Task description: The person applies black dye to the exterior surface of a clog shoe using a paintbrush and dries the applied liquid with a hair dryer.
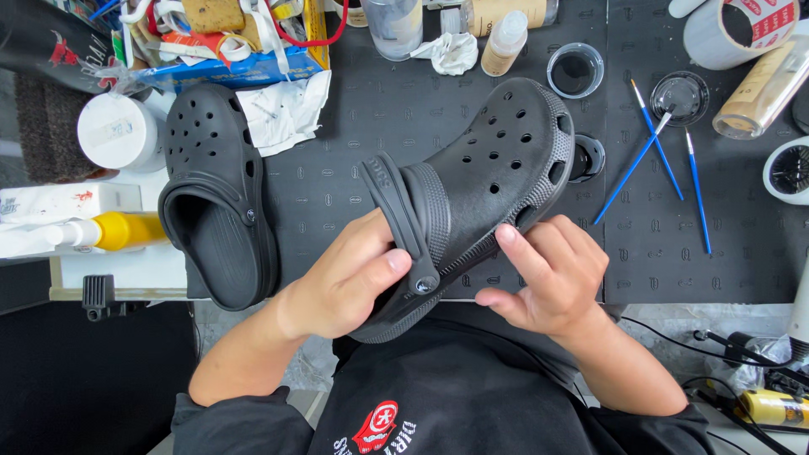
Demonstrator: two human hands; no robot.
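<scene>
Left hand (350,278) grips the heel end of a black perforated clog (480,185), thumb pressed beside the strap rivet; right hand (548,274) is half-curled, fingertips touching the sole edge below the toe. The clog is held at centre frame, above the near edge of the table (337,185), toe pointing to the upper right. Its surface appears plain black, with no paint visible. A second black clog (215,198) lies at left on the table, equally bare. Three blue-handled brushes (653,143) and two small round dishes (575,70) lie at upper right, untouched and well apart from the hands. Open mat lies between the clogs; clutter crowds the top edge, and cables (725,345) run at lower right.
</scene>
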